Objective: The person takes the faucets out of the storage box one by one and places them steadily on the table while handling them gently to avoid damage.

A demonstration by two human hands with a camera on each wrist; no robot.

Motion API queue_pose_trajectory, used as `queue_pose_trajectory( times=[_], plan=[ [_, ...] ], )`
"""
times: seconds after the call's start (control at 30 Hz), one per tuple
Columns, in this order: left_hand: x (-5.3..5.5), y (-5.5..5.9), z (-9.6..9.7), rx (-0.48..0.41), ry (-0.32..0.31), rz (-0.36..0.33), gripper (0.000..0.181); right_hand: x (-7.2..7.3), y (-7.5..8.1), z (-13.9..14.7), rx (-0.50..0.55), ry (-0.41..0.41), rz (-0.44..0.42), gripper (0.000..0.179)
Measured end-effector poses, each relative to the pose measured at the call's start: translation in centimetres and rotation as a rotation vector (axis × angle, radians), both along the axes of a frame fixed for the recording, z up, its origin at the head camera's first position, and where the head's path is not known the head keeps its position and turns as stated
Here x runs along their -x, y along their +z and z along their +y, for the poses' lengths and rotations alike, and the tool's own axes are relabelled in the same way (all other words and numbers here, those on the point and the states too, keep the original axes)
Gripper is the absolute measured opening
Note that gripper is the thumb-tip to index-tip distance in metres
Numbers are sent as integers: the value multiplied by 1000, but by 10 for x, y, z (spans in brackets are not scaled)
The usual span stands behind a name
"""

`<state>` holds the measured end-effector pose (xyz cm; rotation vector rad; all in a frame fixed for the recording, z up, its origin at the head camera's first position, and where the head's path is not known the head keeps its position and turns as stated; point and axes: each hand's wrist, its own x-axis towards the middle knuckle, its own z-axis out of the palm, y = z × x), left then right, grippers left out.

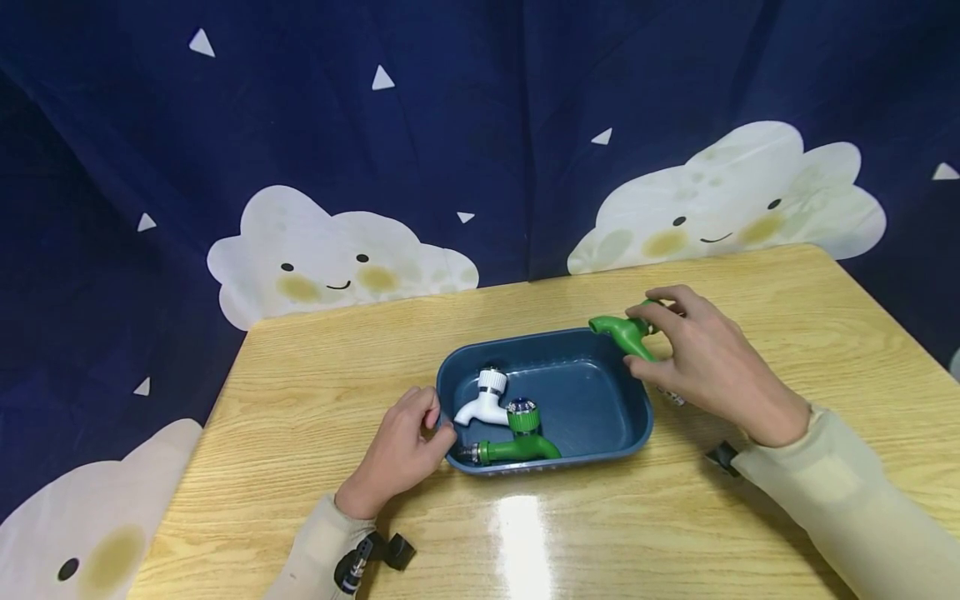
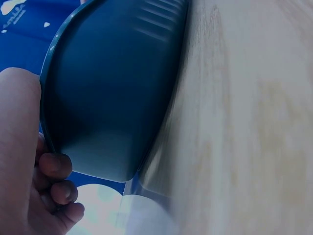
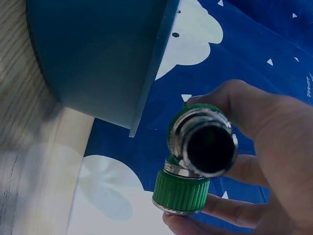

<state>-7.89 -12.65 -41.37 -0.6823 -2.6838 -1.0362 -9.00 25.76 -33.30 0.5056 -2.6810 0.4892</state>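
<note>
- Right hand (image 1: 697, 367): thumb and fingers pinch a green tap (image 1: 626, 333); a firm hold is advisable.
- Tap: at the right end of the tray (image 1: 588, 404); best moved without knocking it.
- Left hand (image 1: 401, 450): curled fingers grip the tray's left end; this should prevent sliding.

Held green tap (image 1: 627, 333) partly hidden (behind right hand (image 1: 697, 357)).
</note>
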Motion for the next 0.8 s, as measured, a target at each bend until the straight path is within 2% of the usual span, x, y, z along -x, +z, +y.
queue_pose_trajectory(
  times=[0.5, 0.8],
  plan=[
    [1, 0, 1, 2, 0, -10, 26, 1, -1, 1, -3, -13, -33, 52],
    [0, 0, 0, -1, 0, -14, 27, 3, -2, 1, 7, -5, -22, 50]
  ],
)
